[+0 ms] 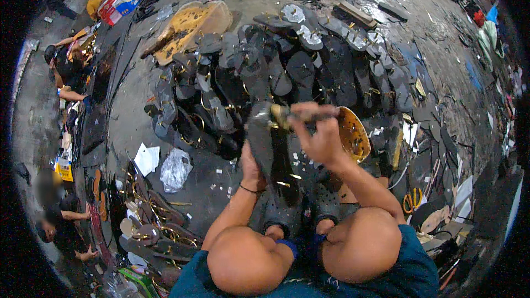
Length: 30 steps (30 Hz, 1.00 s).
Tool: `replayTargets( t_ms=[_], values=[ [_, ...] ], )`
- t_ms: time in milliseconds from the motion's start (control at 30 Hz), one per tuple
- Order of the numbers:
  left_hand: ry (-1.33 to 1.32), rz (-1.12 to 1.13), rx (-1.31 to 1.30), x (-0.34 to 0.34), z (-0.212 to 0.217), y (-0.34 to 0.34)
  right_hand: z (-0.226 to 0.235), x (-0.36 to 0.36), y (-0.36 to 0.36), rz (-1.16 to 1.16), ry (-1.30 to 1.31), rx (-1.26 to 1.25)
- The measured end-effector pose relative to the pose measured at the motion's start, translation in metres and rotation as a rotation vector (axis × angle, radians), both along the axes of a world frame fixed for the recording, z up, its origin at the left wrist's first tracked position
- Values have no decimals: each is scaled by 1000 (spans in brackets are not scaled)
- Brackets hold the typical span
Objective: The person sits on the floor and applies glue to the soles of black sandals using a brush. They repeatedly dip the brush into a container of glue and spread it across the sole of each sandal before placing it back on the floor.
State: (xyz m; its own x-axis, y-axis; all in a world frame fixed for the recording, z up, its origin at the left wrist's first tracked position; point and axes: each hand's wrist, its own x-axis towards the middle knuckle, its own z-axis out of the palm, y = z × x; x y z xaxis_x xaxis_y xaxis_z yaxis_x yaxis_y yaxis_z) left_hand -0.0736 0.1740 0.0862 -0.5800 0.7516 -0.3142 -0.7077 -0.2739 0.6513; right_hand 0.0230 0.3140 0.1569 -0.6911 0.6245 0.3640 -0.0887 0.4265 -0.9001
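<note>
My left hand (251, 166) is wrapped round the side of a long dark sandal sole (260, 146), held out in front of my knees. A brush (316, 113) sits in my closed right hand (320, 139); its bristle end is at the upper part of the sole, where a wet-looking sheen shows. Motion blurs the brush, so I cannot tell whether the bristles touch. Just right of my right hand stands a tub (353, 135) with yellowish, stained inner walls, partly hidden by the hand. Beyond the sole, many dark sandals (301, 72) lie close together on the floor.
A large stained yellow scoop-shaped container (193, 26) lies behind the sandals. More sandals with gold trim (160, 232) are heaped at my left, near a crumpled plastic bag (176, 171). Yellow-handled scissors (412, 200) lie among scraps at right. Other people (69, 66) sit along the left.
</note>
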Motion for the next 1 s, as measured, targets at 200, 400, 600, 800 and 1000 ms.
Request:
replayTargets(
  t_ms=[200,400,600,800,1000],
  values=[
    [335,132,-126,11,9,1,-7,-6,-1,-151,74,143],
    [119,24,-228,-13,9,-16,-53,10,-31,130,-28,-1166],
    [-445,-209,-224,45,61,-96,-44,29,14,-39,107,-1168],
    [-188,-8,-155,3,27,-50,-42,6,-17,85,-200,-447],
    [-2,75,-45,-45,56,0,-32,-6,7,-17,-239,-173]
  ],
)
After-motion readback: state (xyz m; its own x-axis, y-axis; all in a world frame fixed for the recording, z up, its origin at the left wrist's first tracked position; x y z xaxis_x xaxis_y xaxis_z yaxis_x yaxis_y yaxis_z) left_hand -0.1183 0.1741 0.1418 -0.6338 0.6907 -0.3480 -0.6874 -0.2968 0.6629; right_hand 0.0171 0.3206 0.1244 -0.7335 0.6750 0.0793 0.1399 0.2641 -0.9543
